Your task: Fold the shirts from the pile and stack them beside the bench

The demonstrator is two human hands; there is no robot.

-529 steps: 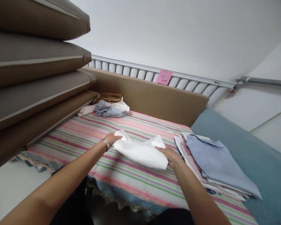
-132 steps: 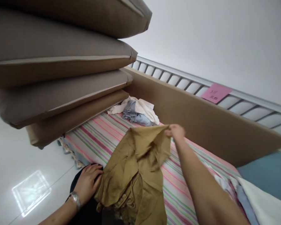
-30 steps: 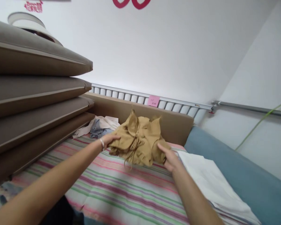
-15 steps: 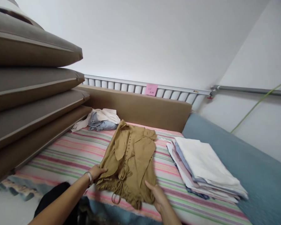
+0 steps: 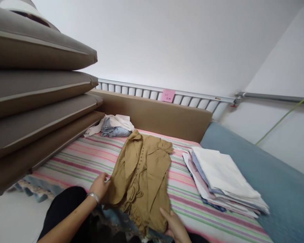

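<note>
A mustard-brown blouse (image 5: 152, 168) with a row of small buttons and a drawstring tie lies front up on a striped sheet (image 5: 86, 153). Its lower end reaches past the near edge of the bed. At the blouse's left side is my left hand (image 5: 99, 188), a bracelet on its wrist. Its thumb touches or nearly touches the cloth, and a small gap shows between thumb and forefinger. My right hand (image 5: 176, 224) grips the lower right edge, with the thumb on top and the other fingers mostly hidden beneath.
Folded clothes (image 5: 223, 172) form a stack at the right. Crumpled white and blue clothes (image 5: 115, 126) lie at the back left. Thick brown cushions (image 5: 40, 84) are piled on the left. A brown board (image 5: 154, 113) stands before a radiator (image 5: 142, 92) bearing a pink note (image 5: 168, 95).
The blouse's lower end has come nearer to me and hangs further over the edge. My left thumb and forefinger have parted at its side. My right hand has moved slightly nearer with the hem.
</note>
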